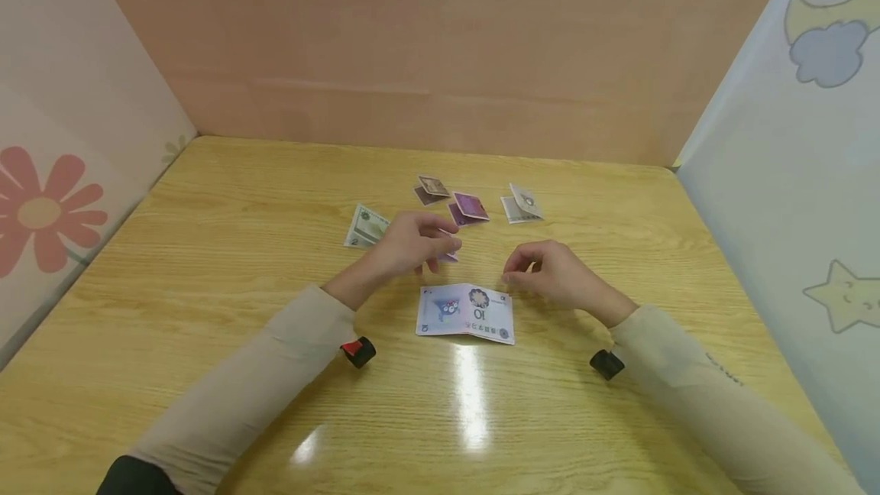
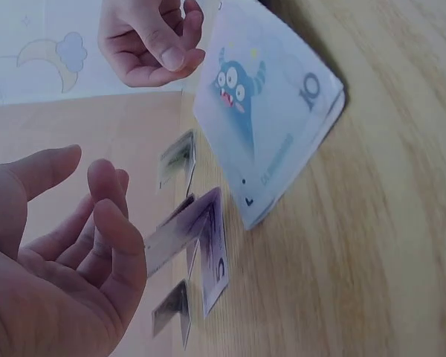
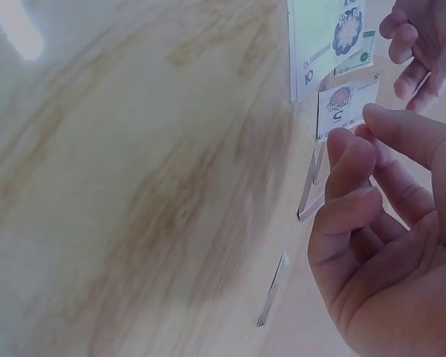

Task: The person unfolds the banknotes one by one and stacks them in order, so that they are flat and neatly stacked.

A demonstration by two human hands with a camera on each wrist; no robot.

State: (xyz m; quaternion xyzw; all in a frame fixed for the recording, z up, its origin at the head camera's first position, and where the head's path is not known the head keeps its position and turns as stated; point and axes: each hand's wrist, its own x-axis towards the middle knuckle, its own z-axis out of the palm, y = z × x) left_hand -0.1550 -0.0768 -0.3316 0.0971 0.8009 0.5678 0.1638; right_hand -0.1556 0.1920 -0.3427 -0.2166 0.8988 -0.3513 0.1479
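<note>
A folded play banknote marked 10 [image 1: 440, 315] lies on the table between the forearms, its crease raised a little. My left hand [image 1: 412, 243] hovers with loosely bent fingers over a folded purple note marked 5 [image 2: 216, 264], which it partly hides in the head view; nothing is in its grasp. Just right of the 10 note's far corner, my right hand [image 1: 553, 273] has its fingers curled loosely and its thumb near the fingertips. No note shows between them. A green note marked 2 [image 1: 364, 228] sits left of the left hand, partly covered by it.
Beyond the hands stand more folded notes: a brown one [image 1: 433, 188], a magenta one [image 1: 470, 208] and a grey one [image 1: 524, 205]. The wooden table [image 1: 206, 266] is bounded by a plain back panel [image 1: 440, 52] and patterned side panels.
</note>
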